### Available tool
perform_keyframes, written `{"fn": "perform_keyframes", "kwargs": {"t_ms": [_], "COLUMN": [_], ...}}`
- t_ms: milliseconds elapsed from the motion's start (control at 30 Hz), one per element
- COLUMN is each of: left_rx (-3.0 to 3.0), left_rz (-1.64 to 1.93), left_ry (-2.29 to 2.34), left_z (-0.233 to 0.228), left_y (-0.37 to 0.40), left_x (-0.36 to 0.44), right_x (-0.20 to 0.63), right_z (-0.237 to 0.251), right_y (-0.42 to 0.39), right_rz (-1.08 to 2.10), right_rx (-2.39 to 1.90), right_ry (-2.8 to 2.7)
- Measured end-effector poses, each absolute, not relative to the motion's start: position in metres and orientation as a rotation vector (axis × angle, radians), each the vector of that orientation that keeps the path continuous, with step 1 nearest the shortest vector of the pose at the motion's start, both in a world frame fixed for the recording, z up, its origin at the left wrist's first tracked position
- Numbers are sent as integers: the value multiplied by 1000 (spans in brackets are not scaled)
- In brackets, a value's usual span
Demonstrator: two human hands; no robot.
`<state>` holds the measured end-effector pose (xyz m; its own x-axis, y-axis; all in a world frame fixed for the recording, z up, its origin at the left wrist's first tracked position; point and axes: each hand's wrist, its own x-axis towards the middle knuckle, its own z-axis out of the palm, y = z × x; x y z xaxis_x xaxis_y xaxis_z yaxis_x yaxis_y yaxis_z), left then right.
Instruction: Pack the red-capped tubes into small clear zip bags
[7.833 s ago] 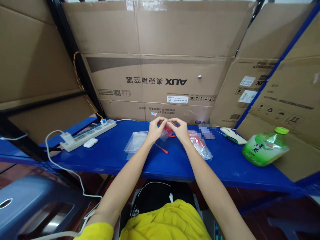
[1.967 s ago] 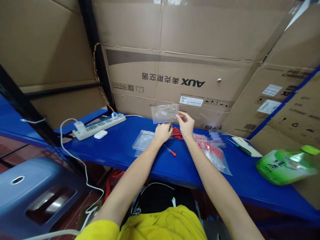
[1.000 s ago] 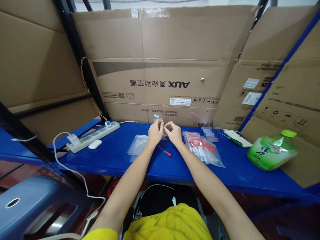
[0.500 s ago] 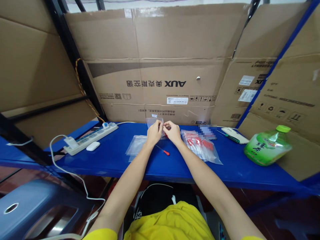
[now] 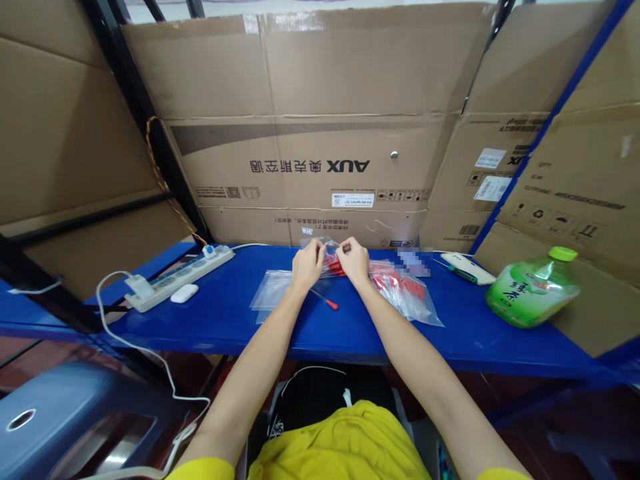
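- Left hand [image 5: 307,264] and right hand [image 5: 354,261], centre frame, fingertips pinched on the mouth of a small clear bag [image 5: 327,248], held just above the blue bench [image 5: 225,320].
- Red items show inside the bag; seal state unclear.
- Filled bags [image 5: 406,293] lie right of centre.
- Empty bags [image 5: 273,293] and one loose red-tipped stick [image 5: 325,301] remain left, apparently unpacked.
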<state>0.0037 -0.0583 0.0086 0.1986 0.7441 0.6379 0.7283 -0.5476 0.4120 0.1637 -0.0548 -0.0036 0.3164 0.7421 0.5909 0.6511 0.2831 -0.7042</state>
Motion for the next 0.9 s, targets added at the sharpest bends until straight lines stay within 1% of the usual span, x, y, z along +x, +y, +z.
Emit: {"fn": "perform_keyframes", "kwargs": {"t_ms": [233,433,533,600,767,833,900], "left_rx": [2506,2636,2653,2606,2202,1912,1564], "left_rz": [1305,1246,1246,1268,1423,1486,1545], "left_ry": [1303,1214,1157,1168,1301,1206,972], "left_z": [10,12,14,15,10,6,5], "left_y": [-60,-64,-68,-70,-64,-57,-52], "left_x": [4,7,9,9,8,9,13], "right_x": [149,155,158,158,149,143,138], "right_z": [-6,-11,-13,-11,0,4,7], "right_y": [-56,-50,-46,-44,-40,-42,-46], "right_rz": [206,262,365,476,918,1072,1207], "right_rx": [-1238,-1286,-1254,-1157,-766,-665,-593], "right_ry": [-1566,-1445,-1332,-1201,-837,-799,-820]}}
